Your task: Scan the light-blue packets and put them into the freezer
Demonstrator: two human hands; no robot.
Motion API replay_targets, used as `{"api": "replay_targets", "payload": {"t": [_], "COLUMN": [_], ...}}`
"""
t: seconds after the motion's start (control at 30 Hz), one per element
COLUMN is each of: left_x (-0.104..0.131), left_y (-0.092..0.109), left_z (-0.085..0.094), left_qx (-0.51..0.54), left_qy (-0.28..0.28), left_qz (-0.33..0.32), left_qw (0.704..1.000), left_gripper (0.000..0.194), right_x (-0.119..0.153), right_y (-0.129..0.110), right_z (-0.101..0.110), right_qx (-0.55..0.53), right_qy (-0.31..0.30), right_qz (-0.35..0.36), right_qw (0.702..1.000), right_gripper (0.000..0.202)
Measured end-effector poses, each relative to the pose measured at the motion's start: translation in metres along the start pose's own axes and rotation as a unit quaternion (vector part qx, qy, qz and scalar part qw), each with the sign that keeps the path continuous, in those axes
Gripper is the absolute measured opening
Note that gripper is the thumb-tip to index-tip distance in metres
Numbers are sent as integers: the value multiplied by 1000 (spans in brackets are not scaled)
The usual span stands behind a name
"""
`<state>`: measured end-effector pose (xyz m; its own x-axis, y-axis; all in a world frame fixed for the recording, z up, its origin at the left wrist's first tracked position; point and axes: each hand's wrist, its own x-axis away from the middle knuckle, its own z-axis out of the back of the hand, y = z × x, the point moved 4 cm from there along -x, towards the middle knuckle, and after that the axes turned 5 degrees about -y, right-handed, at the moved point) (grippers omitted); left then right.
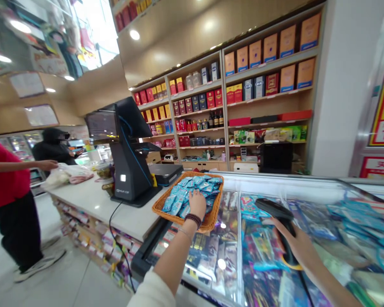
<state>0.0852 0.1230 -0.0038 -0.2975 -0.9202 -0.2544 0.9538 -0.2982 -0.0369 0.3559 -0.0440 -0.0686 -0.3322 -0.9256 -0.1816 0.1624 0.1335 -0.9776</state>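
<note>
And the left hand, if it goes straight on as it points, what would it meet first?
The left hand would likely meet the blue packets in the wicker basket first; it seems to touch them, though depth is unclear.

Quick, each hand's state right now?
Left hand: on the blue packets in the basket; grip can't be told.
Right hand: closed, holding the black scanner.
</note>
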Motion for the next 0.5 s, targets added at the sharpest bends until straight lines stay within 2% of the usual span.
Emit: {"api": "replay_targets", "payload": {"t": [0.17,0.23,0.3,0.43,0.5], "left_x": [10,12,11,7,5], "left_y": [13,14,10,1,0], "left_z": [-3,-2,2,9,12], "left_qx": [74,113,125,118,128], "left_qy": [-26,-31,-35,-31,-20], "left_qz": [-73,-79,-51,46,63], "left_qw": [994,990,990,991,990], "left_gripper": [38,34,28,53,51], "right_x": [3,4,7,10,11], "right_y": [0,-1,-4,-7,-9], "right_z": [6,6,5,6,7], "right_qx": [-44,-64,-77,-75,-72], "right_qy": [29,30,29,31,26], "right_qz": [-7,-5,-3,1,5], "right_qw": [999,997,997,997,997], "right_gripper": [55,51,49,49,53]}}
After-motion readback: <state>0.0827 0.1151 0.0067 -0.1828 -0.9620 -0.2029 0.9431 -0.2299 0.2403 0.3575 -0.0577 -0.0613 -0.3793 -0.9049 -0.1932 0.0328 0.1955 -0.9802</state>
